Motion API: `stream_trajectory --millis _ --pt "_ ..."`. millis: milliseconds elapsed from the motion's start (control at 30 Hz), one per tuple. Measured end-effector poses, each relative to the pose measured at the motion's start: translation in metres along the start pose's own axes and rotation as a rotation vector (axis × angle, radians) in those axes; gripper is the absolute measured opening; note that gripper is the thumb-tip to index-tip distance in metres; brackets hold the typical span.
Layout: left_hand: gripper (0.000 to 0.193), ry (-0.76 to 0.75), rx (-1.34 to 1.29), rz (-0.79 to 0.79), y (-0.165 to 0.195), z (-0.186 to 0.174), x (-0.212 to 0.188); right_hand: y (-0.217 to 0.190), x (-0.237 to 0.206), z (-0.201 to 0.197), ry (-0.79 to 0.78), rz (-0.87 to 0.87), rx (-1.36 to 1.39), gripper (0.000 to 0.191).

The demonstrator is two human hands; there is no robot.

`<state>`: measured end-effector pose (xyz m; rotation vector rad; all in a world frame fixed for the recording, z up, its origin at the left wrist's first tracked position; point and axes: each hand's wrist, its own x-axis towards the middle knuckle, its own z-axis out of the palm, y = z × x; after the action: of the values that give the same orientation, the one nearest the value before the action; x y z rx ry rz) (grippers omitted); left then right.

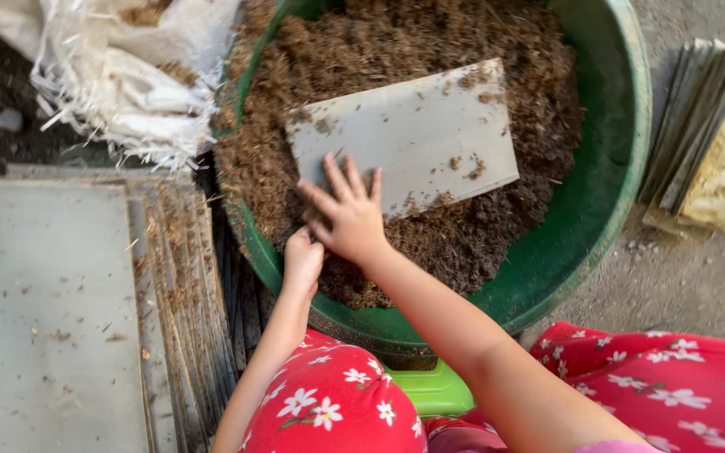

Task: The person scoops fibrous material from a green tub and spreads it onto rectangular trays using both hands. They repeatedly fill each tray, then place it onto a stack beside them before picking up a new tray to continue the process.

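- Both of your hands are working at the near edge of the pale flat sheet (404,134) lying on the brown fibrous mulch (463,235) in the green tub (606,193).
- Your right hand (347,216) is pressing on the sheet's near corner, fingers spread, gripping nothing.
- Your left hand (302,258) is curling just beneath it; whether it is pinching the sheet's edge is hard to tell.
- You are seemingly handling this sheet at the mulch; lifting it next would call for a firm pinch.
- Similar sheets are stacking up in a pile (69,310) at your left.

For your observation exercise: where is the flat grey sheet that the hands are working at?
In the head view, the grey sheet lies on brown fibre inside the green basin, top centre, with the right hand on its near-left corner.
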<state>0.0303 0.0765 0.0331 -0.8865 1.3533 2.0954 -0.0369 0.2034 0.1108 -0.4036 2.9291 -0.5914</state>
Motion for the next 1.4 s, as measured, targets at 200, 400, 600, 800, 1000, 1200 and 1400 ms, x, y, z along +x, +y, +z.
stream_trajectory --millis 200,400,600,800,1000,1200,1400 --pt "0.029 0.014 0.184 0.003 -0.018 -0.021 0.011 0.096 -0.026 -0.020 0.036 0.135 -0.095 0.054" --pt "0.048 0.116 0.240 0.003 -0.024 -0.031 0.016 0.262 -0.078 -0.046 0.111 0.839 -0.073 0.066" --pt "0.049 0.053 0.260 0.030 -0.007 -0.027 0.009 0.237 -0.158 -0.017 0.081 0.854 0.121 0.088" --pt "0.057 0.023 0.220 0.038 -0.005 -0.032 0.013 0.147 -0.178 -0.003 -0.723 0.726 -0.097 0.110" --pt "0.060 -0.043 0.199 0.066 -0.004 -0.029 0.017 0.146 -0.197 0.013 -0.789 0.553 -0.036 0.084" --pt "0.053 -0.080 0.202 0.119 0.006 -0.017 0.008 0.133 -0.189 0.042 -0.513 0.569 0.427 0.082" --pt "0.044 -0.094 0.184 0.099 0.009 -0.012 -0.001 0.107 -0.116 -0.040 -0.280 0.464 0.842 0.075"
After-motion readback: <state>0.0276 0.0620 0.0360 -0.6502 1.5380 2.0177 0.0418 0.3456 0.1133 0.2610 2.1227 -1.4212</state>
